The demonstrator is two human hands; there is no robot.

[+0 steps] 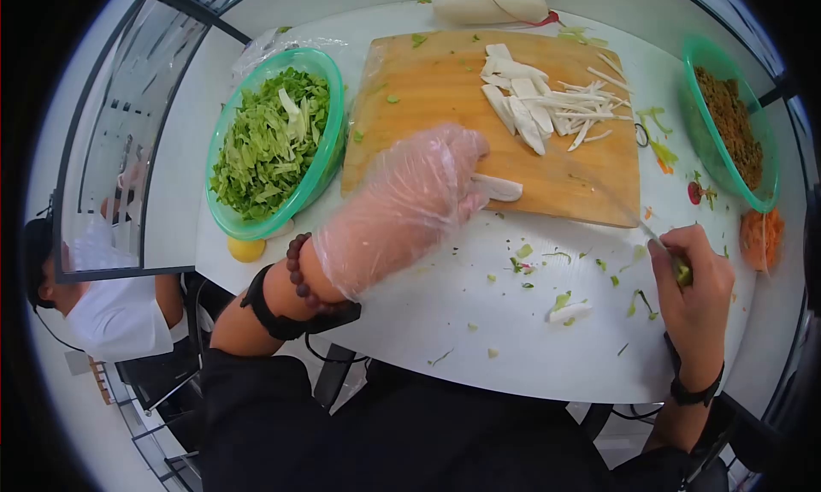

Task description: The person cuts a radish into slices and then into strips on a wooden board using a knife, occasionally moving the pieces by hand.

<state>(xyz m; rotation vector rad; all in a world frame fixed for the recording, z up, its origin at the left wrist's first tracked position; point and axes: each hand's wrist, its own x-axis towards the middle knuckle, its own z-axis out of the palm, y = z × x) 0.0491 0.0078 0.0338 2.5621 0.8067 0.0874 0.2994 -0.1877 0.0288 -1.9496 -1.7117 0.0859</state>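
Observation:
My left hand (419, 180), in a clear plastic glove, is closed over the lower part of the wooden cutting board (428, 81). From its fingers sticks out a piece of white radish (503, 188), lying on the board. My right hand (699, 274), bare, grips the handle of a knife (683, 274) beyond the board's lower right corner. The thin blade points up and left across that corner and is hard to make out. Flat white radish slices (526, 103) and thin white radish strips (590, 107) are heaped at the board's upper right.
A green bowl (339, 141) of chopped greens stands left, a yellow round thing (246, 249) below it. Behind the board lies a whole white radish (487, 6). Right are a green bowl (704, 120) of brown crumbly food and orange shreds (759, 238). A person (111, 308) sits far left.

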